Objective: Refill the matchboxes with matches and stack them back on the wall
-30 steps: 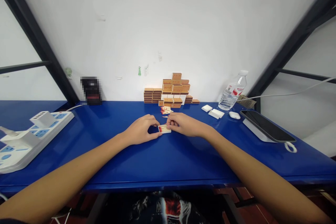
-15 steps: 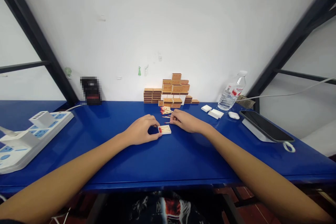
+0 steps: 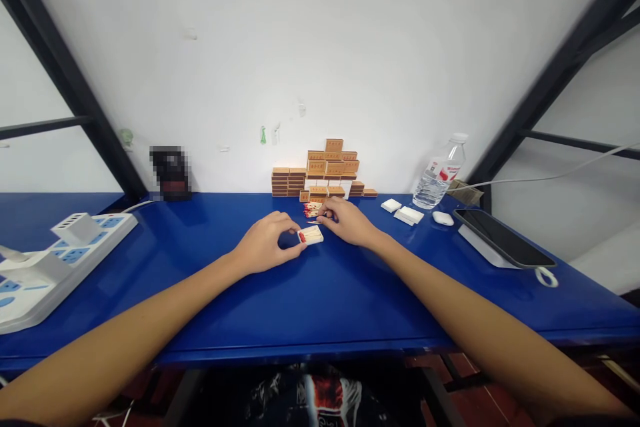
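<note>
My left hand [image 3: 267, 243] grips the left end of a small white matchbox tray [image 3: 312, 235] between thumb and fingers. Red-headed matches lie inside the tray, their heads toward the left. Just beyond it, the thumb and fingertips of my right hand [image 3: 347, 221] are pinched at the end of a single match [image 3: 313, 222], close to the tabletop. A loose pile of matches [image 3: 311, 209] lies right behind that, partly covered by my right fingers.
Stacked brown matchboxes [image 3: 333, 167] stand against the wall. To the right are white trays [image 3: 409, 215], a water bottle [image 3: 440, 173], an earbud case [image 3: 443, 218] and a phone [image 3: 503, 238] on a white stand. A power strip [image 3: 90, 260] lies at the left of the blue table [image 3: 280, 320].
My right hand has moved slightly away from me, from beside the tray to the match near the pile. The match it held is no longer seen there. The tray has tilted, its right end farther away.
</note>
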The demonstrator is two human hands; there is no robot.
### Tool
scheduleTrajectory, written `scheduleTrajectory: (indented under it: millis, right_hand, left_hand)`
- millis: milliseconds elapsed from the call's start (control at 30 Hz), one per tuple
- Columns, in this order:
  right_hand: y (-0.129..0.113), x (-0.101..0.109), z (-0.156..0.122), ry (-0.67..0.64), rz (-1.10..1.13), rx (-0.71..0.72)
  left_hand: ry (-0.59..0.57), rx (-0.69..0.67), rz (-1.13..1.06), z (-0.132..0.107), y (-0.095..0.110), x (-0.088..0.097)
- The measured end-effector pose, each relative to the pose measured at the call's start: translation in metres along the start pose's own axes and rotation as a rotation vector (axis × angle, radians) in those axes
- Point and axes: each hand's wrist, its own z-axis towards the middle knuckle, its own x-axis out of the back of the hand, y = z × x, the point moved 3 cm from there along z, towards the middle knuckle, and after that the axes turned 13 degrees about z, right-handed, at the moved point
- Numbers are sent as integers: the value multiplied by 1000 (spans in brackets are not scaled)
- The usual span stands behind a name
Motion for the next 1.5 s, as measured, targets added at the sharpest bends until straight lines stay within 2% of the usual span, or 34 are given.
scheduleTrajectory:
  millis: [100,167,367,567,667,800,967,1167,1500]
  right_hand:
    - [12,-8,4,-41,-20,15]
    - [15,-12,5,-55,-39,5]
    - [10,-13,4,-117,-48,-12]
    - [19,10,1,-76,-40,-29]
    - [29,17,-2,-127,-64,-93]
    - [33,10,-2,-161,-87,-158]
    - [24,0,2,-149,-112,-129]
    - [16,0,1,-162,-63,-105]
    - [29,2,-2,-189,-98,-124]
  left_hand:
    - [125,50,55,1,-4,5]
    - [133,81,72,1,-6,5]
    - [25,67,76,0,-7,0]
    - [-28,40,55,-1,-4,0]
    - [-67,28,40,-2,-4,-2]
    - [-95,22,30,-2,-4,-3]
    - [-119,15,26,-2,-3,-3]
    - [-125,3,19,-2,-1,-4]
    - [-129,-6,12,-1,0,-2]
